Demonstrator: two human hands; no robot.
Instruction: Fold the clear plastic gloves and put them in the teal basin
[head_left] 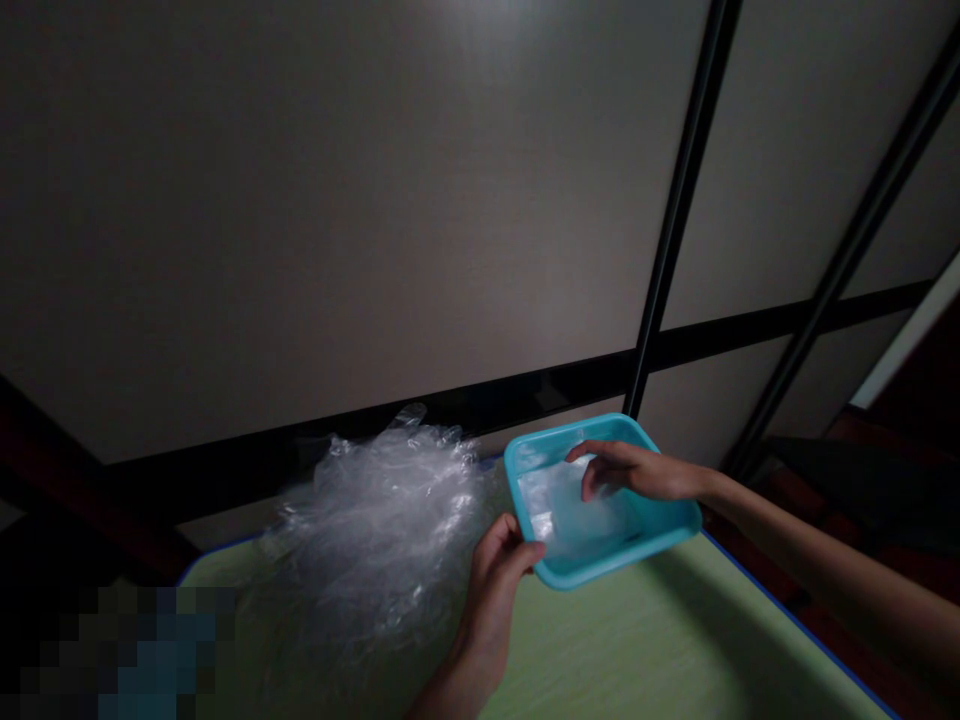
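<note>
A turquoise plastic tray (525, 452) sits at the far right of a light green table (645, 650). My left hand (495, 580) grips the tray's near left rim, thumb over the edge. My right hand (637, 470) reaches into the tray from the right, fingers curled down onto a clear plastic bag (562, 515) lying flat inside it. I cannot tell whether those fingers pinch the bag or only press on it.
A big heap of crumpled clear plastic bags (375, 520) lies on the table left of the tray. A grey panelled wall with black frame bars (675, 220) stands right behind the table. The table's blue right edge (780, 610) runs close to my right forearm.
</note>
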